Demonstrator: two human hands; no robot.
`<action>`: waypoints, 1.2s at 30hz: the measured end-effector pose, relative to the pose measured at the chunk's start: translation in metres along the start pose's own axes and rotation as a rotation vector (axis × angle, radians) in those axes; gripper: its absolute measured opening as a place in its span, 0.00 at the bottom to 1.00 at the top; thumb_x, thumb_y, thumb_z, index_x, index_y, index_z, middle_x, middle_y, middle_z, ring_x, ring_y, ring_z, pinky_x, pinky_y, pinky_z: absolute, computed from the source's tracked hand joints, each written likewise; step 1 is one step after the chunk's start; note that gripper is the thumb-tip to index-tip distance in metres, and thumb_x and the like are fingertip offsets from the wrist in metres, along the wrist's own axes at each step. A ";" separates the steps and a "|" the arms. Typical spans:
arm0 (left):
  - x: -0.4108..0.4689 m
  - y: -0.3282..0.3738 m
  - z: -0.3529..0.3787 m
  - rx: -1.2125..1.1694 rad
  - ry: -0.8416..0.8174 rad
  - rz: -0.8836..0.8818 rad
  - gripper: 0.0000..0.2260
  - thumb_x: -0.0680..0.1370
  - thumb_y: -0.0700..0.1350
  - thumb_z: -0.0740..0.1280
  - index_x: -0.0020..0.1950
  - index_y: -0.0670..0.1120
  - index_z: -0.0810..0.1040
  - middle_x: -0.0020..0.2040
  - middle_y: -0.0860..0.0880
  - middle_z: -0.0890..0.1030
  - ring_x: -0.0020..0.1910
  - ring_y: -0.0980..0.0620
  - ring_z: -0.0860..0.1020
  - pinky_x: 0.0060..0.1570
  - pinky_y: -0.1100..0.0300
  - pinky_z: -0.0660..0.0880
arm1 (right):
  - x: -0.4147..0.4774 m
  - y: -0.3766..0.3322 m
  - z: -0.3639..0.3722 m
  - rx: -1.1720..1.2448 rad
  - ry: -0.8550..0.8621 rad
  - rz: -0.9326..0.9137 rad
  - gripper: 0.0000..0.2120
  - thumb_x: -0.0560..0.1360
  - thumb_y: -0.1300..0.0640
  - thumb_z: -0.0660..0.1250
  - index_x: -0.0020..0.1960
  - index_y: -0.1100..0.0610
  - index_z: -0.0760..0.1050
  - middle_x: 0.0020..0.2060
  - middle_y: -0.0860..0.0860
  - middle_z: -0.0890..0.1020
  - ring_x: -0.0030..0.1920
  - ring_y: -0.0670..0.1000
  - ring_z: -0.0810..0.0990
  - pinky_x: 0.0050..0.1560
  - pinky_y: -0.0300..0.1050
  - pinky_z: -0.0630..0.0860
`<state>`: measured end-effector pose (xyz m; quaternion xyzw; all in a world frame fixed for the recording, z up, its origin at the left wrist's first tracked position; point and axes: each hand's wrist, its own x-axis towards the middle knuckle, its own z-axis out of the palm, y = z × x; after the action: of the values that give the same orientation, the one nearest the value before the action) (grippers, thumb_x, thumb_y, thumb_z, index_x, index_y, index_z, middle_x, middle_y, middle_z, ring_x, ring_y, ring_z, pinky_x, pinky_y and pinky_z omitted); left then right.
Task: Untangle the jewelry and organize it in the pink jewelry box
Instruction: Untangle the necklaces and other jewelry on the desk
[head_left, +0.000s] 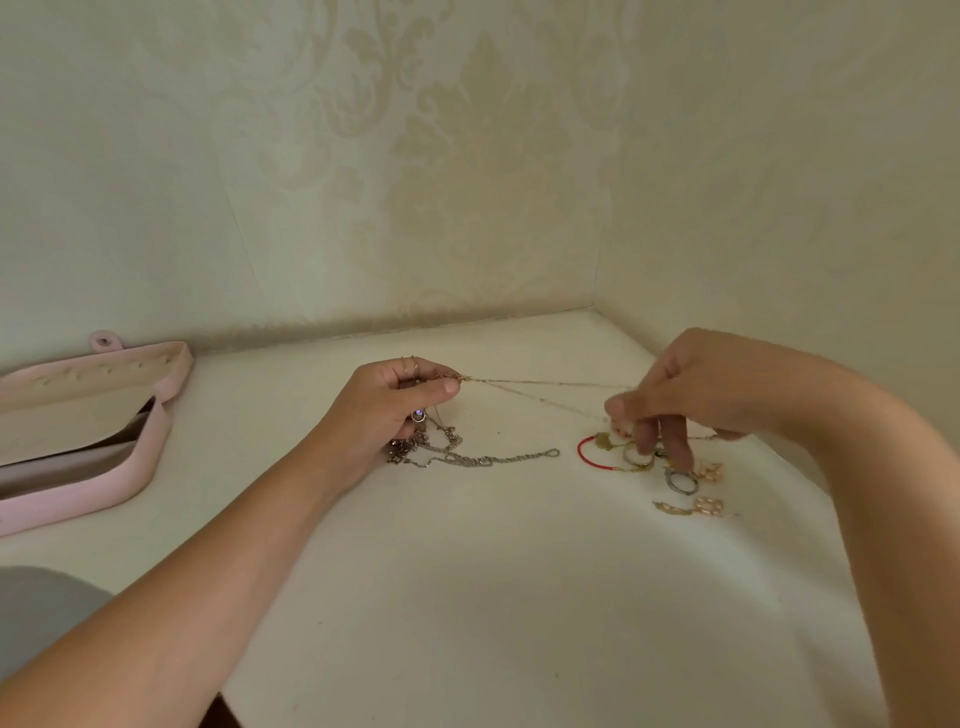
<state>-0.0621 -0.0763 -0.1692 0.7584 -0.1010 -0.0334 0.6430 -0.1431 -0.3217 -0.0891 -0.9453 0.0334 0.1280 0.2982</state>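
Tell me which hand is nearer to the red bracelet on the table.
Right. The right hand is just beside the red bracelet, on its right, pinching a thin chain. The left hand holds the chain's other end, well off to the bracelet's left.

Left forearm (208, 561) enters from 7 o'clock. The left hand (387, 402), near centre, pinches a thin chain (540, 385) between thumb and forefinger. Right forearm (883, 493) enters from 4 o'clock, wrist bent. The right hand (691, 395), at 3 o'clock, pinches the same chain, its other fingers pointing down. Hands well apart.
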 end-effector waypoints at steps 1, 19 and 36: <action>0.000 0.000 0.000 -0.002 -0.014 0.001 0.01 0.72 0.42 0.72 0.42 0.48 0.83 0.39 0.46 0.70 0.32 0.55 0.64 0.28 0.66 0.62 | -0.001 0.001 0.001 -0.002 -0.067 -0.009 0.15 0.76 0.49 0.66 0.37 0.58 0.83 0.29 0.50 0.84 0.24 0.46 0.66 0.23 0.35 0.62; -0.001 0.004 0.000 -0.086 -0.150 -0.081 0.10 0.74 0.43 0.65 0.32 0.46 0.74 0.27 0.53 0.68 0.26 0.58 0.60 0.23 0.67 0.55 | 0.037 -0.019 0.061 0.310 0.288 -0.276 0.04 0.74 0.56 0.70 0.41 0.52 0.82 0.32 0.47 0.81 0.30 0.43 0.77 0.28 0.34 0.73; -0.003 0.003 0.004 -0.150 -0.279 -0.081 0.10 0.69 0.46 0.61 0.27 0.48 0.71 0.28 0.52 0.67 0.27 0.58 0.62 0.23 0.66 0.57 | 0.053 -0.029 0.091 0.870 -0.115 -0.226 0.05 0.72 0.59 0.71 0.44 0.61 0.82 0.41 0.60 0.84 0.38 0.49 0.83 0.43 0.36 0.81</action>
<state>-0.0661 -0.0799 -0.1673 0.6997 -0.1561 -0.1717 0.6757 -0.1079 -0.2452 -0.1589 -0.7211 -0.0359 0.1209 0.6812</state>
